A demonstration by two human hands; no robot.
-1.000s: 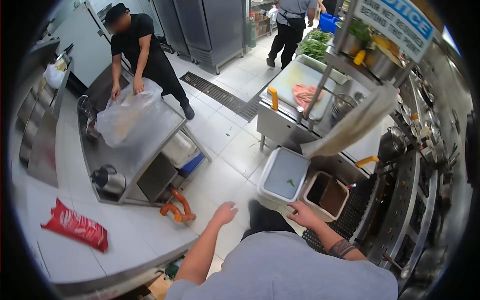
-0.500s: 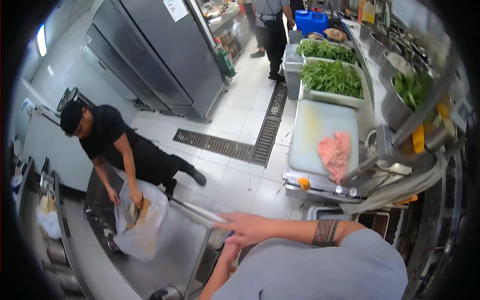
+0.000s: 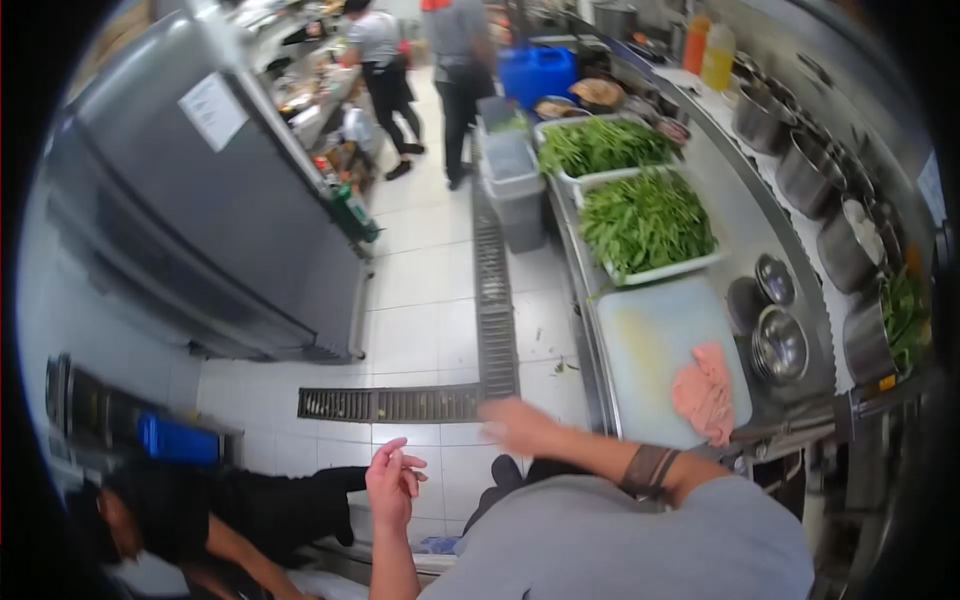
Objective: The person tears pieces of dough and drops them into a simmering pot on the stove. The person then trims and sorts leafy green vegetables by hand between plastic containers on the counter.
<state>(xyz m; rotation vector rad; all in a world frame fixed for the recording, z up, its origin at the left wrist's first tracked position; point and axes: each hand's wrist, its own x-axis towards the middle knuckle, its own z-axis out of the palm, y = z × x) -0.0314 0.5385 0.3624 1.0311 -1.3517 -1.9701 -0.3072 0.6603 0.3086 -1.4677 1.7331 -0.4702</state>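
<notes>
My left hand is raised over the floor at the lower middle, its fingers loosely bent and apart, with nothing in it. Beside it, to the right, my right hand is stretched out in front of my body, smeared by motion, so its fingers are unclear. A patterned band marks the right forearm. To the right of both hands is a white cutting board on the steel counter, with a crumpled pink cloth on it. Neither hand touches the board or cloth.
Two white tubs of leafy greens stand behind the board. Metal bowls and pots line the right. A floor drain runs ahead. A co-worker in black bends at lower left; two people stand farther off.
My view has turned right toward the counter. My hands, close together before, are now apart. The co-worker at left now appears lower in view, the plastic bag mostly out of sight.
</notes>
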